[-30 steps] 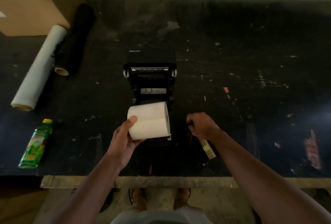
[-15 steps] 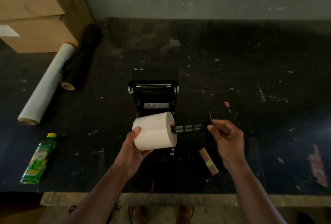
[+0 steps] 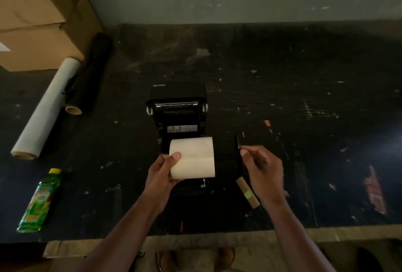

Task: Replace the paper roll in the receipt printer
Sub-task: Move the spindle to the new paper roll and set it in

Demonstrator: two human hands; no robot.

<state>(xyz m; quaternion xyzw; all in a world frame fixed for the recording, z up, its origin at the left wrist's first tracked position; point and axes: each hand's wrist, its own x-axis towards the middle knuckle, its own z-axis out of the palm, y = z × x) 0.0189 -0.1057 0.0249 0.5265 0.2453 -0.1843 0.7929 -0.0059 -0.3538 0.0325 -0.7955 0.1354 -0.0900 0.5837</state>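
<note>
Both hands are up over the near end of the open printer: left hand [image 3: 162,176] is wrapped around the left end of a fat cream-white paper roll [image 3: 192,158], thumb on top, and right hand [image 3: 262,169] is pinching the flat round end cap of a black plastic spindle [image 3: 238,154]. Roll's long axis runs left-right, spindle shaft lines up with it and looks already pushed into the core from the right, though it's too dark to tell how deep. So I'd guess the next bit is seating both down into the bay right below. Bare brown cardboard core [image 3: 248,192] lies on the scuffed black table [image 3: 304,97] just beside the right wrist. Further back, the boxy black Xprinter receipt printer [image 3: 177,106] has its lid flipped up, matte plastic with a shiny metal bar
</note>
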